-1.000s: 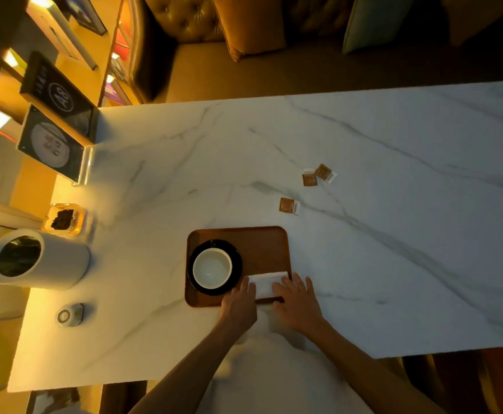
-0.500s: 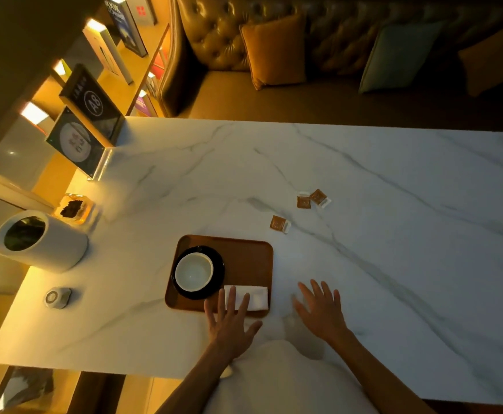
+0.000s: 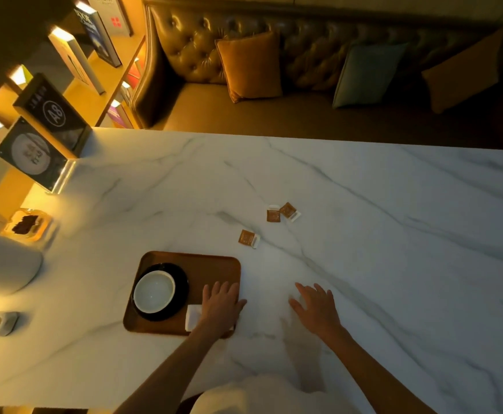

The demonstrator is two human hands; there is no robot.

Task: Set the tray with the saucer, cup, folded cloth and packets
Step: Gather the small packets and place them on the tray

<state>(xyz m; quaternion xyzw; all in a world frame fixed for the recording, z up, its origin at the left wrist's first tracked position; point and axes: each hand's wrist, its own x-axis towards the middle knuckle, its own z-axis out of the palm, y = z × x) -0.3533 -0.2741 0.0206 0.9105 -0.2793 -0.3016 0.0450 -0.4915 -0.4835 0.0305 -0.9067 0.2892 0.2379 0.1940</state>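
Left hand (image 3: pixel 221 306) flat on folded cloth (image 3: pixel 192 317) in tray (image 3: pixel 211 265), fingers spread, gripping nothing. Right hand (image 3: pixel 316 309) open over marble surface (image 3: pixel 393 249). Three packets (image 3: pixel 248 238) beyond tray.

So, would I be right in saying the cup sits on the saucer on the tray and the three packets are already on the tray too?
Not quite: the head view shows the three packets lying on the marble table, beyond the tray. The cup does sit on the saucer.
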